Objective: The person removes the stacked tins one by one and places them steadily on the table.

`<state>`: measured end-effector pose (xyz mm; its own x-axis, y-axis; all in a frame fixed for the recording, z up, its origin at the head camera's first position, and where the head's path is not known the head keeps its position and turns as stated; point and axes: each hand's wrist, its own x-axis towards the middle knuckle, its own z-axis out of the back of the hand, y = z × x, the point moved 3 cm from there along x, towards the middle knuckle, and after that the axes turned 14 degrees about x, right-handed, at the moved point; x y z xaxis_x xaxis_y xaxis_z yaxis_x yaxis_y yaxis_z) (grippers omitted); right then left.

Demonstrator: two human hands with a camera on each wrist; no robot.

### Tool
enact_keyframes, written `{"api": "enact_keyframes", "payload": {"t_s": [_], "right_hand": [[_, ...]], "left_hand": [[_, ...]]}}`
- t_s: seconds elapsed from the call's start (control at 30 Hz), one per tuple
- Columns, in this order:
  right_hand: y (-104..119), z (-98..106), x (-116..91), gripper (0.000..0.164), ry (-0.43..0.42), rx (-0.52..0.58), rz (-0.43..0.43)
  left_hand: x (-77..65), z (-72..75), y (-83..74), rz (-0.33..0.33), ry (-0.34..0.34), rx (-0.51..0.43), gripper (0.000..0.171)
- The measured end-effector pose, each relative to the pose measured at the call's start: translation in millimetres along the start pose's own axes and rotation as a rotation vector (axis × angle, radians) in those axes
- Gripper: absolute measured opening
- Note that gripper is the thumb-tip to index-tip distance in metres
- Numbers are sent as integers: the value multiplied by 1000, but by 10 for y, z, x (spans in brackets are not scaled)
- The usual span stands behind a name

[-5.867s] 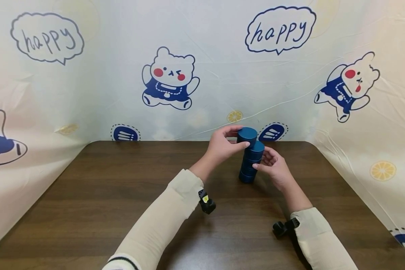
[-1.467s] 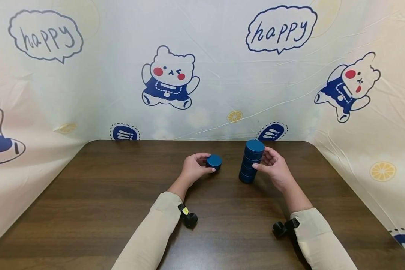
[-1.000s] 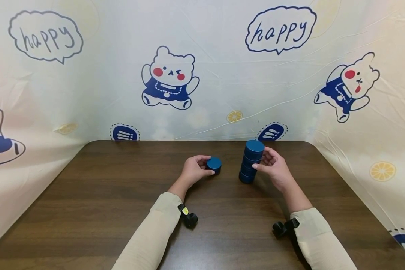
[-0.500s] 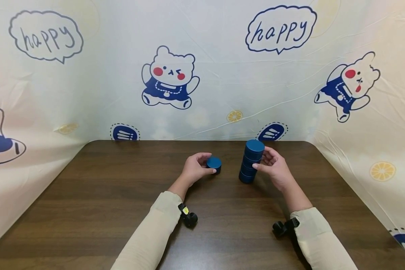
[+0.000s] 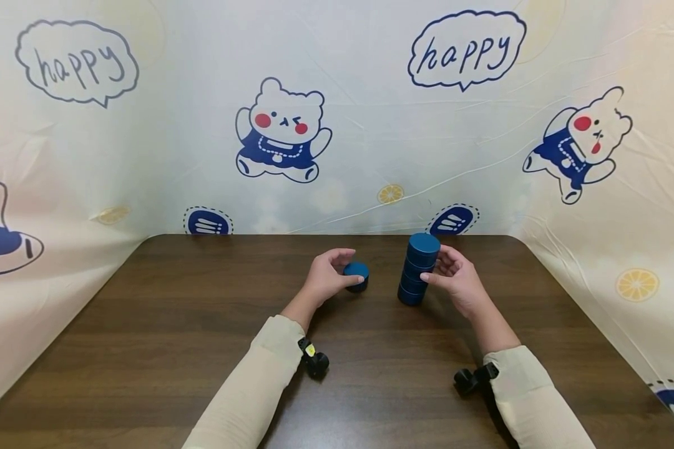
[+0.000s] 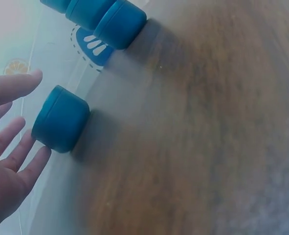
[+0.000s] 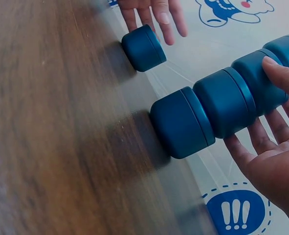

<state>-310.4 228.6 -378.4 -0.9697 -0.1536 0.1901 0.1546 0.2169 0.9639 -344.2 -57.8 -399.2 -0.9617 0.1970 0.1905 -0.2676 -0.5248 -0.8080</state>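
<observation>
A small round blue tin [image 5: 356, 270] with a lid stands on the table left of the stack. My left hand [image 5: 322, 279] is around its left side with thumb and fingers spread. In the left wrist view, the thumb stands apart from the tin [image 6: 61, 120], while the fingertips are close by its edge. Several matching tins form an upright stack [image 5: 414, 268], leaning slightly in the head view. My right hand [image 5: 460, 284] holds that stack from the right at mid-height. In the right wrist view, its thumb lies against an upper tin and its fingers support the other side.
The brown wooden table [image 5: 202, 343] reaches back to a printed cloth backdrop [image 5: 359, 125] with bears and "happy" bubbles. Black wrist cameras sit at the left cuff [image 5: 314, 360] and the right cuff [image 5: 474, 379].
My left hand has brought a tin from the stack's top leftward down onto the table. Its fingers have since spread away from the tin. The right hand stays at the stack.
</observation>
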Motion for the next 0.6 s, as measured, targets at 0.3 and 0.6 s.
{"api": "enact_keyframes", "payload": {"t_s": [0.3,0.6], "right_hand": [[4,8,-5,51,-3,1,-4],[3,7,-6,52,8,1,3]], "left_hand": [[15,44,-81,-2,-16,-11,54],[23,94,-183,-16,-28,-17,54]]}}
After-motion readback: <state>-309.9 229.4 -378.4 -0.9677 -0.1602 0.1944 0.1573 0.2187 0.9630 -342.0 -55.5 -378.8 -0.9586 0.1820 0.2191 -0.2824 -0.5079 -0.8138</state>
